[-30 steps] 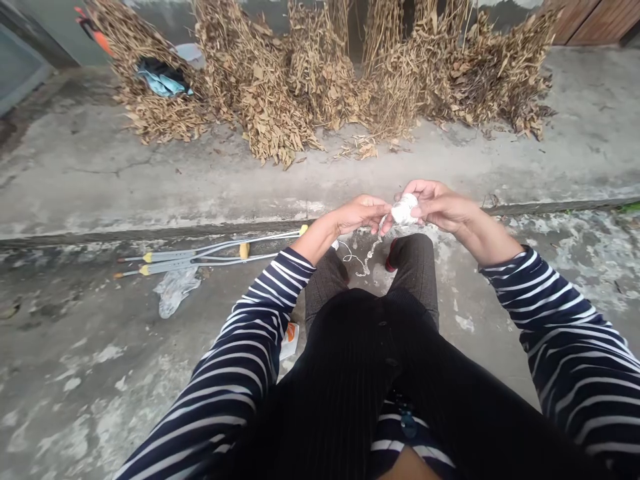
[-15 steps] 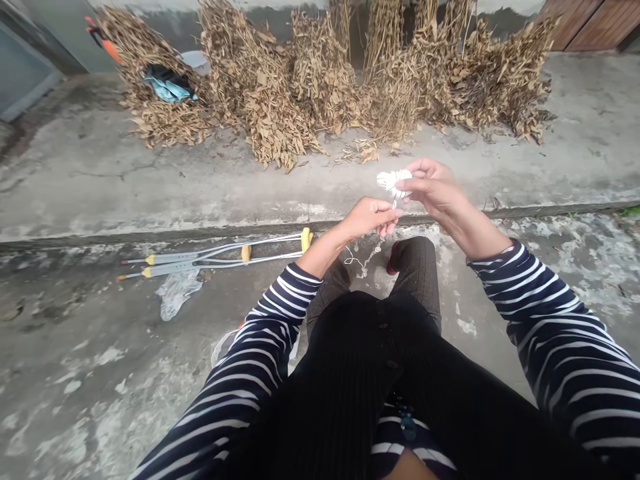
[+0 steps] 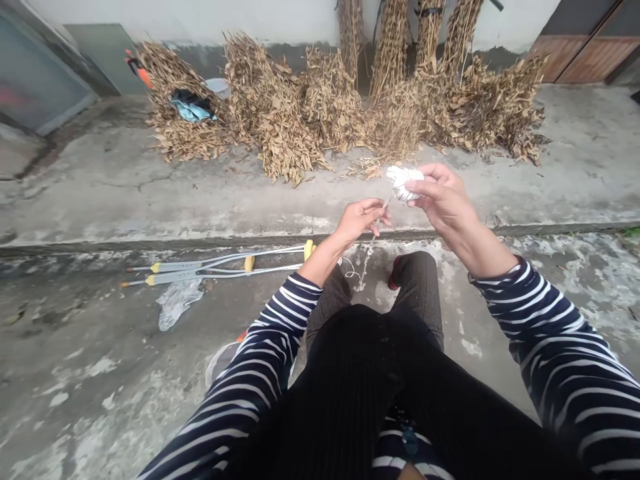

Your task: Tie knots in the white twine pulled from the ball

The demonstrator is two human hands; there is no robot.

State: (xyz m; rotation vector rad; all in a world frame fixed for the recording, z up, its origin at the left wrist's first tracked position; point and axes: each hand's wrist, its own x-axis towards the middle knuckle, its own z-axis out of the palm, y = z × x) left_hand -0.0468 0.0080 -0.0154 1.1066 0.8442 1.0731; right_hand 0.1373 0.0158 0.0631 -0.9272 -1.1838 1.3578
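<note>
A wound bundle of white cord (image 3: 401,180) is pinched between the thumb and fingers of my right hand (image 3: 445,193), held out in front of me. From the bundle a strand runs down to my left hand (image 3: 363,220), whose thumb and fingers close around it lower and to the left. Below my left hand the cord's loose, knotted tail (image 3: 365,265) hangs toward the ground between my legs, and a thin loop of it curls beside my knee.
A pair of grey crutches (image 3: 225,268) with yellow pads lies on the ground at left, beside a crumpled clear plastic bag (image 3: 179,301). Ahead, a raised concrete ledge (image 3: 240,213) bears bundles of dried stalks (image 3: 280,113). A blue and black cloth (image 3: 193,107) lies among them.
My hands have drawn a little farther apart, the left moving leftward and the right slightly rightward with the bundle. More of the strand shows between them. The view has tilted up slightly.
</note>
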